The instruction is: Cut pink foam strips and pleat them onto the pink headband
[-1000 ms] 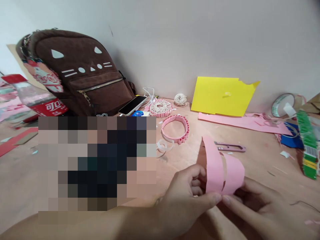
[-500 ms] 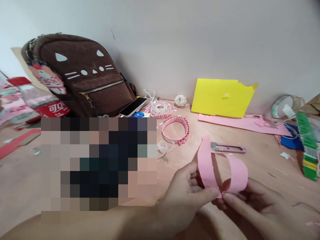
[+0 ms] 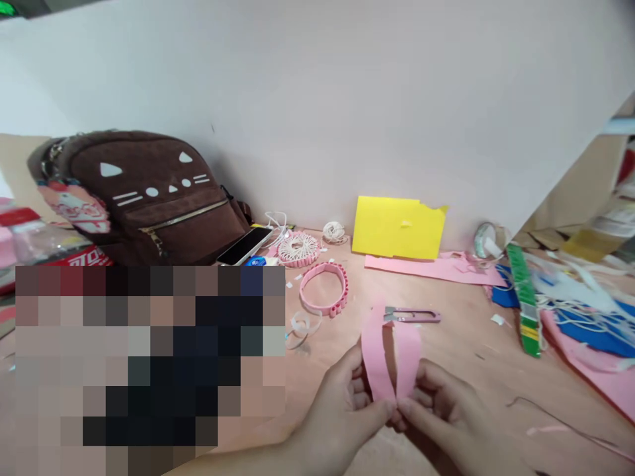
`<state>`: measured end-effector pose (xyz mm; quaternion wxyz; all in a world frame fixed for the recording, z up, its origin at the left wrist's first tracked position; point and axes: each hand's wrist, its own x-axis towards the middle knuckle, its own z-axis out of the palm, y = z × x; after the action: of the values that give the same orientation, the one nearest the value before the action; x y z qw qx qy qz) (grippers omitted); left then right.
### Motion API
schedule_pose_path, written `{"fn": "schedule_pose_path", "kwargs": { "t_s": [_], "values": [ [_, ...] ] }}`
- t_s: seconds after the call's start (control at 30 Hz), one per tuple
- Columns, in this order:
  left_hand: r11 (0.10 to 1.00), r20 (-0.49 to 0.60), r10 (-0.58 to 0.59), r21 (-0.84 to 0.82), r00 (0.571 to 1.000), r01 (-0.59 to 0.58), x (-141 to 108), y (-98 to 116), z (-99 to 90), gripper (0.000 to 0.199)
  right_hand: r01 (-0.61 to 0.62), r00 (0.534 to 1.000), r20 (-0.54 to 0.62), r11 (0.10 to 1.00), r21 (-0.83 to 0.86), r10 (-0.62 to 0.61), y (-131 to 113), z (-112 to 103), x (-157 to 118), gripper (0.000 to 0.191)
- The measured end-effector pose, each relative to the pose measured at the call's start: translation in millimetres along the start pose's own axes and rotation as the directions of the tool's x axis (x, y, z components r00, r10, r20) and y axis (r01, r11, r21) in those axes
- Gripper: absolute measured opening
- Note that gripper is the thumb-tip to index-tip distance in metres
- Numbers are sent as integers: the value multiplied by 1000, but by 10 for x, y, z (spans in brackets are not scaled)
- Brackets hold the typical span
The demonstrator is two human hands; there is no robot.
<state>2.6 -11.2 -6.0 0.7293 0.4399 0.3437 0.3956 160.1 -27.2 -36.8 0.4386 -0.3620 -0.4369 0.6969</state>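
Both hands pinch a pink strip (image 3: 375, 357) bent into a loop, its near parts brought together between my thumbs. My left hand (image 3: 350, 403) grips its left side and my right hand (image 3: 441, 403) its right side; some fingers are hidden behind it. Just beyond the loop lie thread snips (image 3: 421, 316) with a mauve handle. Left of them sits a pink ring (image 3: 323, 289) with small curls along its right outer edge. A second pink ring (image 3: 299, 248), strung with white cord, lies farther back.
At the back left stand a brown backpack (image 3: 163, 192) and a phone (image 3: 245, 245). A yellow sheet (image 3: 399, 227) leans on the wall above a pink strip (image 3: 431, 270). Tape (image 3: 485, 239), a green packet (image 3: 523, 301) and scraps lie right. A blurred patch covers the lower left.
The view has tilted up and turned right, showing more of the right side. My hands have drawn the pink loop narrower, its two sides now closer together.
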Motion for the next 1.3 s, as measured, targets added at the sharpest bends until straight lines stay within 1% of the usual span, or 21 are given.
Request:
{"fn": "schedule_pose_path", "kwargs": {
  "t_s": [0.13,0.23,0.33,0.43,0.53,0.63,0.73,0.77,0.83,0.9,0.97,1.0,1.1,1.17,1.23,1.27,1.3],
  "values": [
    [999,1,28,31,1000,-28,34,1,-23,43,51,999,-1,999,15,-51,-116,97,45,21],
    [998,-8,24,61,1000,-23,65,-1,-42,43,97,995,-5,995,5,-96,-180,119,65,19],
    [996,-13,18,91,1000,-17,92,18,-51,44,104,995,5,995,2,-104,-207,105,86,19],
    [996,16,19,90,1000,-21,108,59,-48,42,98,995,-2,995,-5,-98,-238,97,108,22],
    [996,46,18,82,999,-21,102,103,-30,39,99,994,-43,995,-19,-99,-293,114,108,23],
    [997,30,19,72,999,-21,82,118,-19,28,121,988,-94,992,-46,-124,-345,131,78,22],
    [998,5,9,59,1000,-10,77,97,-35,16,166,971,-157,981,-103,-181,-355,121,38,16],
    [998,3,7,56,1000,-8,81,85,-45,16,181,963,-179,975,-131,-203,-350,113,26,15],
    [998,-5,11,57,1000,-11,96,55,-66,27,204,946,-212,958,-200,-246,-352,92,7,14],
    [998,-18,18,68,1000,-17,110,28,-84,36,217,927,-239,933,-286,-289,-410,64,5,15],
    [996,-20,14,89,1000,-12,116,11,-92,39,234,902,-253,887,-397,-351,-575,20,34,20],
    [995,-14,9,100,1000,-7,113,8,-92,38,245,886,-251,853,-461,-390,-706,-9,66,22],
    [993,8,-7,120,1000,6,90,18,-72,36,290,854,-156,703,-649,-497,-1258,-109,248,25],
    [993,15,-11,115,1000,9,69,36,-51,38,341,809,-89,588,-734,-580,-1664,-162,431,22],
    [994,18,-15,106,1000,13,50,54,-33,37,369,760,-48,491,-789,-648,-1974,-192,636,18],
    [995,18,-16,102,1000,14,43,62,-26,36,337,745,-52,443,-830,-665,-2061,-198,735,15],
    [995,20,-17,99,1000,15,37,69,-21,33,235,757,-81,386,-892,-648,-2090,-199,826,12]
  ]
}}
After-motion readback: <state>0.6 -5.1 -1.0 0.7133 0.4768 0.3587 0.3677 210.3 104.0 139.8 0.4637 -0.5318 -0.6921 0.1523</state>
